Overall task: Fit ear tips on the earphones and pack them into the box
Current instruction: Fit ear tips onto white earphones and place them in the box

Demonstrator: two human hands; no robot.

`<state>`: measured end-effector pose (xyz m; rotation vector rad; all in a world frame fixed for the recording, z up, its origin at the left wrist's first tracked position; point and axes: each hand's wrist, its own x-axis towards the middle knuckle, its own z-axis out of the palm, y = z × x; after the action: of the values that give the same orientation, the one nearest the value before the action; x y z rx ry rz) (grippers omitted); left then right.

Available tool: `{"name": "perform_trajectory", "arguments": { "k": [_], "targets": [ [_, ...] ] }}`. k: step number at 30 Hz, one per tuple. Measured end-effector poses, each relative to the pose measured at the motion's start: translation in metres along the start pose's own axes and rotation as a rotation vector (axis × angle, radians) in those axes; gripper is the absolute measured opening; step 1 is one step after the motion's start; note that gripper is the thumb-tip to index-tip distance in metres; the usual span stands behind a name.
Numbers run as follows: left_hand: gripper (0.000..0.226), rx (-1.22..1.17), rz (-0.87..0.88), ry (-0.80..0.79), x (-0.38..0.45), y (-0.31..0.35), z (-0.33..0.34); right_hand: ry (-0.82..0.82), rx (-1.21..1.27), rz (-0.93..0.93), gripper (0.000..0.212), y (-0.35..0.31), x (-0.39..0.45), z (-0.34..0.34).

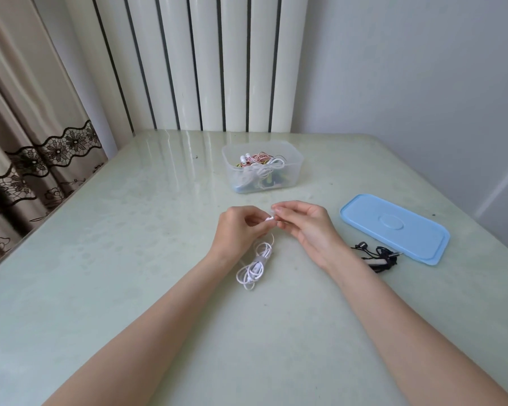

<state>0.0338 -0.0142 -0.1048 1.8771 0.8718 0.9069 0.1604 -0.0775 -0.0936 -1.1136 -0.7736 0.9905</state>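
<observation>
Your left hand [241,227] pinches the white earbud [269,219] steady so your right hand [301,222], pinching the ear tip [272,213], can press it on.

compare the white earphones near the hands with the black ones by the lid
The white earphones lie between the forearms, one earbud lifted and pinched by the left hand; the black earphones lie untouched beside the blue lid. White is loosely coiled, black more bunched. Both rest outside the box.

boxes: 1 [261,168] | lids: 1 [393,228] | loose earphone sets: 2 [254,263] [377,256] | hands: 2 [236,230] [308,225]
</observation>
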Motion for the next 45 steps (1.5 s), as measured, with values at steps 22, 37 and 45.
{"name": "perform_trajectory", "arguments": {
  "k": [22,37,45],
  "targets": [
    [0.011,-0.271,-0.096,-0.029,0.000,-0.011,-0.009,-0.028,0.000,0.037,0.009,0.008,0.001,0.001],
    [0.012,-0.289,0.033,-0.129,-0.002,-0.013,-0.014,-0.097,0.095,0.214,0.010,0.005,0.001,-0.005],
    [0.007,0.041,0.026,0.056,0.009,-0.023,-0.016,-0.004,-0.785,0.146,0.021,-0.004,-0.004,0.011]
  ]
}}
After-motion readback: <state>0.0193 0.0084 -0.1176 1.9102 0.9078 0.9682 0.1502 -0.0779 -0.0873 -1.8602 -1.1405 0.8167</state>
